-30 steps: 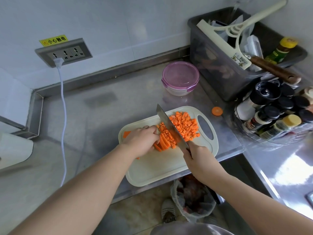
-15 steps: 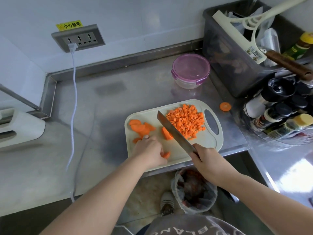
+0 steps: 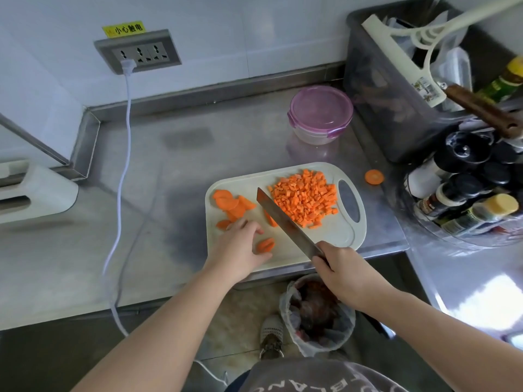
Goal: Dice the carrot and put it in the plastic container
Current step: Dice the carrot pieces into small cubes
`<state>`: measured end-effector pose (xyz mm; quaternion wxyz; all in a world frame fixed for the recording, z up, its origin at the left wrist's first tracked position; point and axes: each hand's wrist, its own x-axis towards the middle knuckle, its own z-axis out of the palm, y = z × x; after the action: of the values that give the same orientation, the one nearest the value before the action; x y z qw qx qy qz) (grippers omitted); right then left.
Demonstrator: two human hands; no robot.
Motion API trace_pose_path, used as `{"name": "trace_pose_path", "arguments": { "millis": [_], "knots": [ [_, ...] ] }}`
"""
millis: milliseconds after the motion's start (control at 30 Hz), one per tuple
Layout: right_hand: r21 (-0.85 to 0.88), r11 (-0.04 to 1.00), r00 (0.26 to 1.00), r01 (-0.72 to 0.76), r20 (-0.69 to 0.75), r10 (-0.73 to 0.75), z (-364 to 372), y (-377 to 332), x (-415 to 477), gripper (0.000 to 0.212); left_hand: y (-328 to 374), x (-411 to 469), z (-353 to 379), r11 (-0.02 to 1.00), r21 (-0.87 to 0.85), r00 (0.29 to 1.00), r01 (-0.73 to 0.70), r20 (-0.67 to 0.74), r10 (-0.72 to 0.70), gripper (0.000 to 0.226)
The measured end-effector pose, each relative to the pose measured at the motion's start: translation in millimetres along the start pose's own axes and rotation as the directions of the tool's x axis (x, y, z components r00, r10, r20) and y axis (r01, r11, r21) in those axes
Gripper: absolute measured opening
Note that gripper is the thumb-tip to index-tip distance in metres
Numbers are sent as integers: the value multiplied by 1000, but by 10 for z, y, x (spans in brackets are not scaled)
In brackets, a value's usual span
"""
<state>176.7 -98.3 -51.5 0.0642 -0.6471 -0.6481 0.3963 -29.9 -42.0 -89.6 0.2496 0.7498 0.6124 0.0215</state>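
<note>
Countertop [image 3: 198, 142] of steel below white wall [image 3: 226, 38] bears cutting board [image 3: 325, 236], plastic container [image 3: 321, 111]

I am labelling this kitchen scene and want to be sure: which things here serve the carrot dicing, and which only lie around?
For the job:
knife, cutting board, diced carrot, carrot slices, lidded plastic container.

Just lying about:
spice bottles, grey bin, power cable, wall socket.
</note>
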Motion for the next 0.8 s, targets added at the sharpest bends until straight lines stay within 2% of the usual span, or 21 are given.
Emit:
{"name": "trace_pose_path", "arguments": {
  "millis": [100, 233, 367, 633, 733, 800],
  "knots": [
    [-3, 1000, 1000, -4, 1, 4, -28, 26, 5, 26, 33, -11, 81, 999, 40, 1000, -8, -2, 8, 46],
    [-4, 1000, 1000, -7, 7, 7, -45, 58, 7, 24, 38, 0, 109, 998, -65, 999, 23, -28, -25, 26],
    [-2, 1000, 1000, 7, 25, -7, -51, 60, 4, 23, 14, 22, 117, 985, -160, 996, 61, -49, -70, 18],
    [-57, 998, 998, 26, 60, -23, -30, 74, -6, 26, 37, 4, 174, 981, -184, 987, 64, -136, -90, 25],
    [-90, 996, 997, 30, 73, -23, 10, 109, -38, 18, 57, -45, 181, 984, -163, 978, 72, -182, -102, 33],
    [-116, 992, 997, 44, 76, -35, 42, 125, -56, 12, 72, -59, 187, 982, -173, 973, 81, -199, -115, 31]
  ]
}}
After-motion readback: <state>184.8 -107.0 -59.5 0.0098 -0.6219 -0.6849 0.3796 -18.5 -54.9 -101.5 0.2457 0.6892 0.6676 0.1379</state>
